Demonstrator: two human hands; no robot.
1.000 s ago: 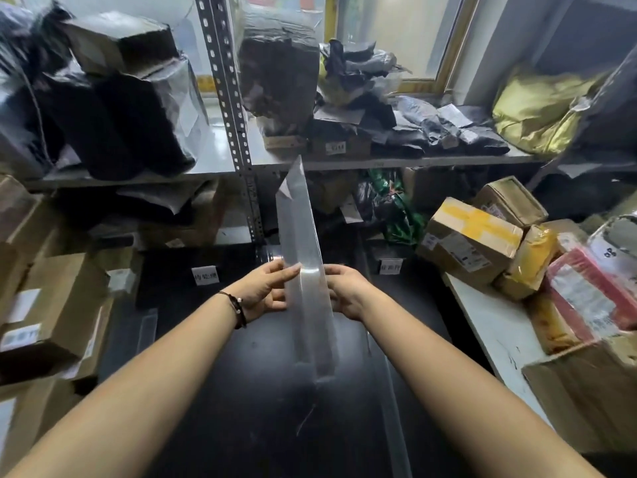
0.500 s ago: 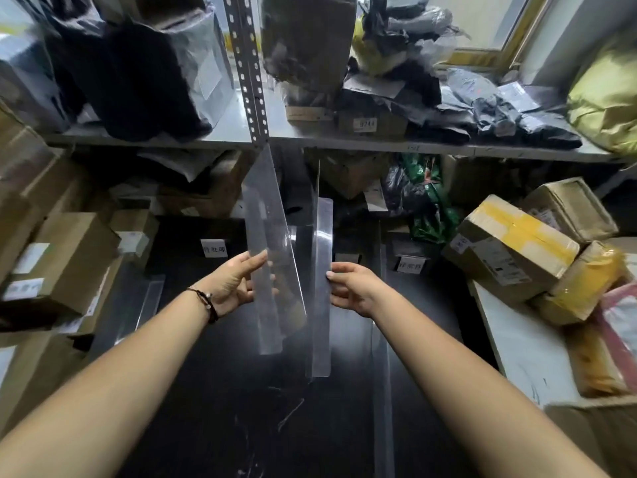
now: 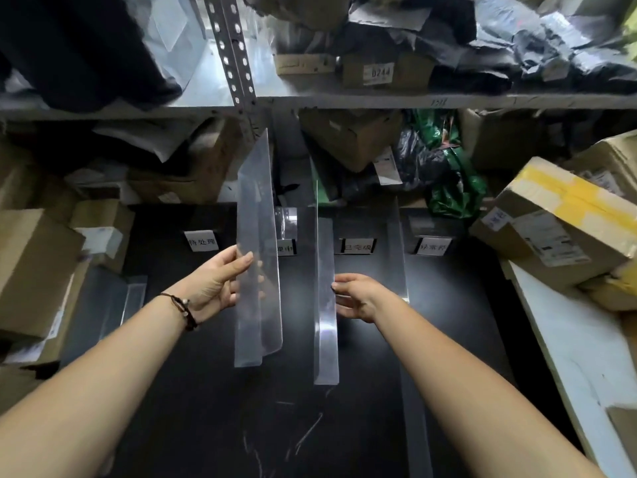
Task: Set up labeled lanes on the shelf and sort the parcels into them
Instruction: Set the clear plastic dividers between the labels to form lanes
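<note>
My left hand (image 3: 215,286) holds a clear L-shaped plastic divider (image 3: 256,257), thumb in front and fingers behind it, tilted above the black shelf surface (image 3: 193,391). To its right, my right hand (image 3: 356,296) grips a second clear divider (image 3: 324,298) that stands upright on the shelf. Behind the dividers, several small white lane labels stand in a row: one at the left (image 3: 201,240), one partly hidden by the left divider (image 3: 286,249), and two at the right (image 3: 357,245) (image 3: 432,247).
Another clear divider (image 3: 396,246) stands further right; a further clear piece (image 3: 129,298) lies at the left. Cardboard parcels are stacked at the left (image 3: 34,270) and right (image 3: 558,222). A metal upright (image 3: 234,53) and upper shelf (image 3: 431,100) carry dark bags and boxes. A white table (image 3: 568,343) is at right.
The two dividers, held together a second ago, are now apart: the left one moved left in my left hand, the right one stands on the shelf. The camera has tipped down and closer.
</note>
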